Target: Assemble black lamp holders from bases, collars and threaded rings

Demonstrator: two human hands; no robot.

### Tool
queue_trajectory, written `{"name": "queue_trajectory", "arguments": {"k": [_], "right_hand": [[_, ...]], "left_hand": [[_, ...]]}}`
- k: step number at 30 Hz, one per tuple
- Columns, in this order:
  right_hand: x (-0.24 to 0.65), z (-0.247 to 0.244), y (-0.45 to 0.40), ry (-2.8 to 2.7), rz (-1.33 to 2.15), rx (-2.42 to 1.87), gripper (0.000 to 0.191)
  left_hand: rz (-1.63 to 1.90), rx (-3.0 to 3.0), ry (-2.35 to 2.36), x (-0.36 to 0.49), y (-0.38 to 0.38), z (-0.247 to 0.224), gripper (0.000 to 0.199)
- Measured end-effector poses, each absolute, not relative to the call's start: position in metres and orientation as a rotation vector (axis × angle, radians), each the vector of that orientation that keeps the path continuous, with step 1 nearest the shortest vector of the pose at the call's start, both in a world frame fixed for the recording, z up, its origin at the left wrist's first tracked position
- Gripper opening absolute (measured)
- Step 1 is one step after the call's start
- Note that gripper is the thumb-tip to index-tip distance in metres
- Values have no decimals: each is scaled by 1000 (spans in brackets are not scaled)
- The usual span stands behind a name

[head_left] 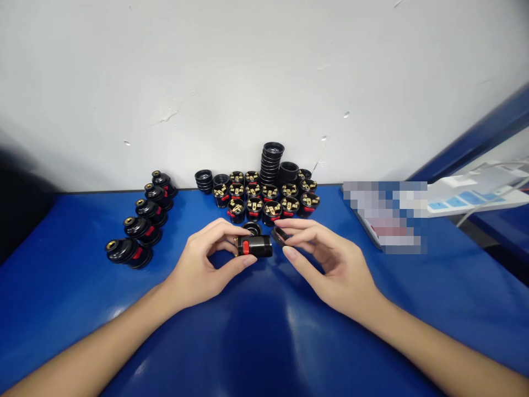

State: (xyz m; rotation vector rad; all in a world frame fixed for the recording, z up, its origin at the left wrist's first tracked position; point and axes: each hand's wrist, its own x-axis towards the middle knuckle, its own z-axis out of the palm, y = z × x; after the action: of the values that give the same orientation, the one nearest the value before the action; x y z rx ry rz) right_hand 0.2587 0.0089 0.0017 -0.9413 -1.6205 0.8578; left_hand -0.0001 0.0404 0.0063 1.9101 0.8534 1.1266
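My left hand (pixel 206 262) grips a black cylindrical connector body (pixel 259 246) with a red tab, lying sideways, its brass contacts toward my palm. Just to its right, my right hand (pixel 334 264) pinches a thin black ring (pixel 280 237) between thumb and fingers. A small gap shows between the ring and the connector's right end. Behind the held connector sits a round black cap (pixel 252 228), partly hidden. Several upright black connectors with brass contacts (pixel 272 210) stand in rows beyond my hands.
Several assembled black connectors (pixel 142 230) form a slanting row on the left of the blue table (pixel 256 342). At the back are a tall stack of black rings (pixel 271 164) and a short stack (pixel 204 181). A blurred-out item (pixel 384 218) and a white power strip (pixel 475 202) lie right.
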Motion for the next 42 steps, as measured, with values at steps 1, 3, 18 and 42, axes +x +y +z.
{"name": "queue_trajectory", "arguments": {"k": [1,3,18,42], "right_hand": [[258,2,9,-1625,874,-933,3],[257,3,8,-1636,908,-905,4],[258,-2,11,-1657,1014,-704,48],[260,-7,15,-1640,1060,-641,45]], "left_hand": [[1130,1916,847,0,40,6,30],[1125,1927,843,0,40,6,30],[1034,1699,879,8,36,12,26],[877,1380,967,10,35,17,40]]}}
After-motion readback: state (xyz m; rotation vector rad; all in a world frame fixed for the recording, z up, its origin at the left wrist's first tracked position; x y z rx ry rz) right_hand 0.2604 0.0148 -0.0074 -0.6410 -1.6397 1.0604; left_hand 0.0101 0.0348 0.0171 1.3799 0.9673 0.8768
